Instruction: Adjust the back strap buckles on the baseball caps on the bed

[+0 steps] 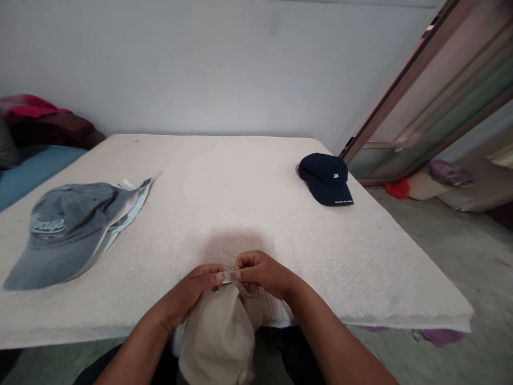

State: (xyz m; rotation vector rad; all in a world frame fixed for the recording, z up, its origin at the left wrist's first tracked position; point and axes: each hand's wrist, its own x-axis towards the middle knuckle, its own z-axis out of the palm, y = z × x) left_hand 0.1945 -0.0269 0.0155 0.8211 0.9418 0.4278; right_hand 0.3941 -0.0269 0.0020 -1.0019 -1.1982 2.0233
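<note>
A beige cap point(218, 334) hangs at the table's front edge, between my forearms. My left hand point(202, 280) pinches a short pale strap or tag point(227, 276) at the cap's edge. From the other side my right hand point(256, 270) grips the same small piece, thumb and bent fingers pressed together. A dark metal bit, perhaps a buckle, shows just under my left fingertips. The cap's brim and most of its inside are hidden from view.
A grey-blue cap point(72, 230) with white lettering lies at the left of the cloth-covered table point(224, 182). A navy cap point(324, 179) sits at the far right. Behind stands a pale wall point(224, 69); a sliding door point(420, 91) is at the right.
</note>
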